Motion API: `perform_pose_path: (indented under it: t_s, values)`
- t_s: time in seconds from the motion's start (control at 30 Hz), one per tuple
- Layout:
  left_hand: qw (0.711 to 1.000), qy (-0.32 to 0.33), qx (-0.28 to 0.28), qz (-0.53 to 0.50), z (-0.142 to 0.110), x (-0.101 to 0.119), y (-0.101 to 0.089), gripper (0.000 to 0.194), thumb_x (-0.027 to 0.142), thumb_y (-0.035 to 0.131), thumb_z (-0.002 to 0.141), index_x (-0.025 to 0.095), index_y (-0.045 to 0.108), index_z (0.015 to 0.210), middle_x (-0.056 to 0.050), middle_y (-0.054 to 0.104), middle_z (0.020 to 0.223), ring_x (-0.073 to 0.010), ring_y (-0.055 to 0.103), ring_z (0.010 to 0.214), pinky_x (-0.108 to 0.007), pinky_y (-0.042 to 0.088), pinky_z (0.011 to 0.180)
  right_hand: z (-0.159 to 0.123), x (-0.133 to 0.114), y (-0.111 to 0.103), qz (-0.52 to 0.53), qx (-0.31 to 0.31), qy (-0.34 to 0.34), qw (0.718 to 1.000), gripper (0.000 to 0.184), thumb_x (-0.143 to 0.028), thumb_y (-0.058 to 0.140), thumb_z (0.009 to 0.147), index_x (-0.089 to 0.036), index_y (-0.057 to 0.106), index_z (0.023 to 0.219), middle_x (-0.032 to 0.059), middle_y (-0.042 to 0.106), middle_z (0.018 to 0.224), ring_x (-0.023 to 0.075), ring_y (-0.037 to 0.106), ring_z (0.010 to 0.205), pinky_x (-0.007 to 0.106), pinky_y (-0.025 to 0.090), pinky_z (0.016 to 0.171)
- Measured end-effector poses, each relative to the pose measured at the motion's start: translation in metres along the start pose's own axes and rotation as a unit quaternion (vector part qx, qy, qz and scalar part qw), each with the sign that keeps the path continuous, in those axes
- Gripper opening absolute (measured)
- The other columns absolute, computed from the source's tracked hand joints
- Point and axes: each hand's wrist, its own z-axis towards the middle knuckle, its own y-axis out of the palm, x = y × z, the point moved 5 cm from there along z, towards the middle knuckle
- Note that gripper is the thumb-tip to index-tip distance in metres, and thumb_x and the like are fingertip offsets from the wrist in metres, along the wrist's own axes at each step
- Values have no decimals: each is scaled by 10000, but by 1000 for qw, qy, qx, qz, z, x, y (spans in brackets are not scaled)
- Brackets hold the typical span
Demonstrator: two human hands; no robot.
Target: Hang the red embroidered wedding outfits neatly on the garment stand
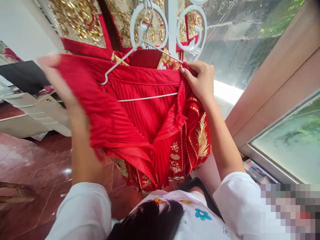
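Observation:
A red pleated skirt [140, 80] with gold embroidery near its hem hangs in front of me, its waistband spread wide. Inside the waistband is a white wire hanger [147, 98], whose hook reaches up to the white metal rack. My left hand [53, 71], smeared by motion, is at the waistband's left end, with the red cloth pulled outward beside it. At the other end, my right hand [200, 76] pinches the waistband against the hanger's right shoulder. The hanger's left end shows free of the cloth.
Behind the skirt hang red and gold sequined garments [80, 26] on a white scrolled metal rack [171, 30]. To the right stands a window frame [270, 70]. A white cabinet [32, 113] is at left, above a red tiled floor [47, 170].

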Motion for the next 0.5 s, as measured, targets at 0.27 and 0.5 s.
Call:
perform_pose_path:
  t_s: [0.27,0.5]
  values:
    - [870,-23,-434,235,-149,32,103,245,237,577,741,172,457,537,-35,492,538,-185,534,587,-357,434,646,-22,-10,9,21,87,3,996,401,-522,409,903,-208,566,1096,112,592,1060,273,494,1047,475,322,941]
    - [920,18,-85,382,-137,31,13,445,518,582,758,154,522,1007,-152,554,1028,-304,507,1003,-446,418,880,-24,-10,3,19,94,-4,995,372,-479,467,873,-193,593,1074,106,580,1013,252,500,979,479,331,923]
